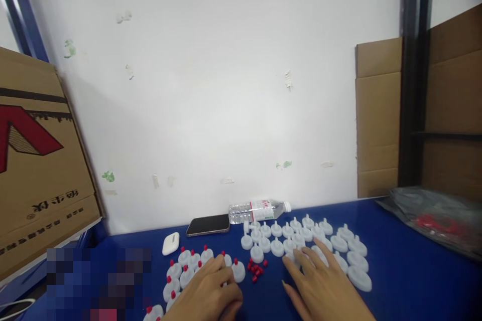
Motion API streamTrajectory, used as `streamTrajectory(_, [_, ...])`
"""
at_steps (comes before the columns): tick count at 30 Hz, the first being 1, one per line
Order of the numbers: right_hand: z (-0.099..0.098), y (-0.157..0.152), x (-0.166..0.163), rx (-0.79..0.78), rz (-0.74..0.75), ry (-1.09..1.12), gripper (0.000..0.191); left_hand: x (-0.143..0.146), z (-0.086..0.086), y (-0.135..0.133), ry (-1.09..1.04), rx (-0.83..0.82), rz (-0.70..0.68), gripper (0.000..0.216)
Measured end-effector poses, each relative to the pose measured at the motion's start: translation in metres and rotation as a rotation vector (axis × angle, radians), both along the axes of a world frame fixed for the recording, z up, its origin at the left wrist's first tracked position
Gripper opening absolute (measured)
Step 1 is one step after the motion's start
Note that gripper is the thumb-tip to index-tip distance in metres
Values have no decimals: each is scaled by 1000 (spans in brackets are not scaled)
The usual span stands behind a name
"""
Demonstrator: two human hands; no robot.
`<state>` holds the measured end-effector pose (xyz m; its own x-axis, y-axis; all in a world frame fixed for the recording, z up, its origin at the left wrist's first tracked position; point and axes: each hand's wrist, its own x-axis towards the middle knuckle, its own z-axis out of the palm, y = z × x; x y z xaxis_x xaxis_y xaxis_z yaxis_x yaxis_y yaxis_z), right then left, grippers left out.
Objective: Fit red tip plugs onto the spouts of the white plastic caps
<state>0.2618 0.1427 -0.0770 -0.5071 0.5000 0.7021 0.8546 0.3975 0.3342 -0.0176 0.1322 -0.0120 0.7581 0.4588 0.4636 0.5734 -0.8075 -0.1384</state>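
Observation:
My left hand point(211, 291) is curled, palm down, among white nozzle caps with red tips point(187, 277). Whatever its fingers hold, if anything, is hidden beneath them. My right hand point(318, 278) lies open over a cluster of plain white nozzle caps point(276, 247), its fingers spread and their tips at the caps nearest me. Between the hands sits a small pile of loose red tips point(256, 270) on the blue table point(269, 298).
A clear plastic bottle point(259, 210) lies by the wall, with a phone point(208, 225) and a white earbud case point(170, 244) to its left. At the right is a grey plastic bag point(433, 215). Cardboard point(45, 160) stands at the left.

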Motion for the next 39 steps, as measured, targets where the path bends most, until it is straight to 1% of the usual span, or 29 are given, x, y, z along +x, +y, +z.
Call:
streamTrajectory(1, [2, -3, -3, -29, -11, 14, 30, 0, 4, -6, -14, -59, 34, 18])
streamTrajectory(2, [3, -6, -7, -54, -6, 27, 29, 1, 8, -12, -46, -84, 56, 18])
streamTrajectory(5, [4, -13, -17, -97, 41, 89, 25, 3, 15, -25, -80, -175, 70, 21])
streamTrajectory(7, [3, -17, -20, -88, 71, 97, 24, 6, 17, -29, -46, -269, 103, 22])
streamTrajectory(11, [-1, -20, -22, -12, 77, 71, 30, 16, 22, -32, 75, -474, 237, 14])
streamTrajectory(13, [-3, -19, -21, 1, 73, 73, 33, 21, 25, -32, 110, -538, 267, 10])
streamTrajectory(16, [-3, -19, -21, -1, 77, 81, 34, 25, 26, -32, 107, -583, 263, 12])
streamTrajectory(18, [-1, -19, -23, -18, 111, 72, 32, 24, 23, -31, 87, -583, 249, 12])
streamTrajectory(20, [2, -20, -26, -46, 178, 60, 30, 21, 16, -28, 64, -557, 225, 11])
streamTrajectory(22, [4, -22, -30, -70, 258, 59, 29, 17, 7, -25, 30, -510, 198, 10])
streamTrajectory(24, [4, -25, -33, -87, 316, 73, 31, 14, -1, -20, -19, -447, 177, 11])
streamTrajectory(28, [4, -29, -34, -220, 315, 55, 41, 11, -11, -13, -105, -340, 131, 15])
streamTrajectory(31, [6, -28, -32, -310, 366, 61, 38, 11, -11, -10, -217, -325, 41, 18])
streamTrajectory(33, [7, -27, -31, -301, 430, 93, 34, 12, -9, -10, -287, -321, -20, 21])
streamTrajectory(35, [8, -27, -32, -238, 463, 105, 31, 13, -7, -11, -303, -296, -86, 22])
streamTrajectory(37, [8, -27, -34, -186, 457, 83, 30, 15, -8, -12, -284, -251, -155, 21])
streamTrajectory(39, [6, -28, -34, -179, 431, 52, 29, 19, -11, -13, -266, -201, -200, 22])
